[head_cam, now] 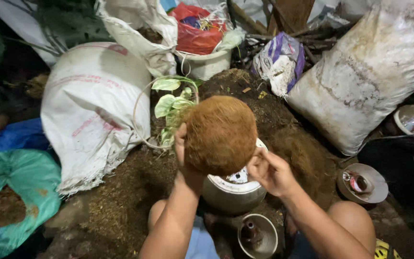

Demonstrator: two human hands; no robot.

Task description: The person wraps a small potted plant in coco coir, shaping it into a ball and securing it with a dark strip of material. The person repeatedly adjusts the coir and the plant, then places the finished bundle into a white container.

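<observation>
Two hands on a coconut-fibre mass above a round pot

Both hands hold one item. The left hand (184, 153) grips the brown fibre mass (220, 134) from its left side; the thumb lies on the near face and the remaining fingers are hidden behind the fibre, closed around it. The right hand (269, 170) meets the lower right edge of the same mass, fingers curled narrow and pinching the fibre at that edge.

Position of the held item: the fibre mass sits between the two sets of fingers, raised just above the pale round pot (233, 192), whose rim shows directly below the fingertips. Whether the fibre touches the pot rim cannot be told.

Surroundings, relative to the fingers:
- Beyond the left fingers, a small leafy plant (171, 103) with green-white leaves, ringed by a thin wire hoop (137, 115).
- Further left, a white woven sack (89, 105) and a teal plastic bag (15, 192) holding brown material.
- Beyond the fingertips, a mound of dark soil (255, 96).
- Right of the right fingers, a large white sack (365, 72) and a shallow grey dish (365, 184).
- Below the wrists, near the person's knees, a small metal cup (257, 235)
</observation>
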